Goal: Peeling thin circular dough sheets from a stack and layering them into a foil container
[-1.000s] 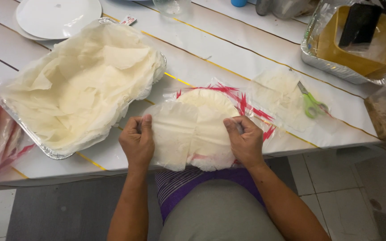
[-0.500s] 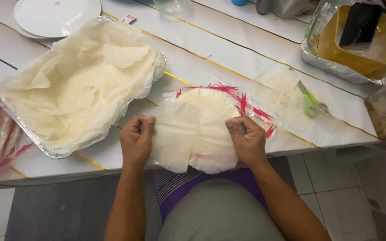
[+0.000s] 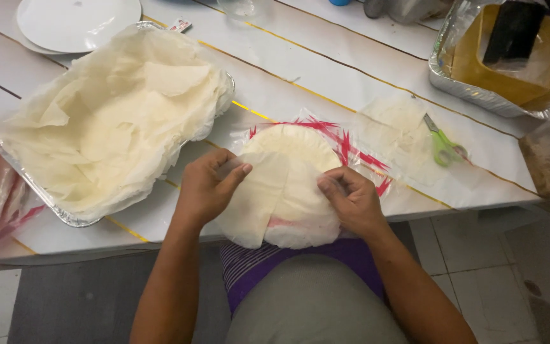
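Pale, thin round pastry sheet (image 3: 259, 200) pinched at its upper edge between thumb and fingers of left hand (image 3: 208, 188), lifted and folding off stack of round pale pastry sheets (image 3: 297, 159) on red-and-clear plastic wrapper (image 3: 351, 143), near table's front edge. Right hand (image 3: 351, 200) fingers curled, pressing stack's right side. Left: foil tray (image 3: 65, 216) lined with overlapping pale sheets (image 3: 109, 121). Far right: second foil tray (image 3: 472, 89) holding yellow container (image 3: 510, 83). Green scissors (image 3: 442, 143) on table.

A white plate (image 3: 74, 22), green-handled scissors (image 3: 444, 145) and a foil tray of yellow liquid (image 3: 498, 57) sit on the table (image 3: 326, 70).
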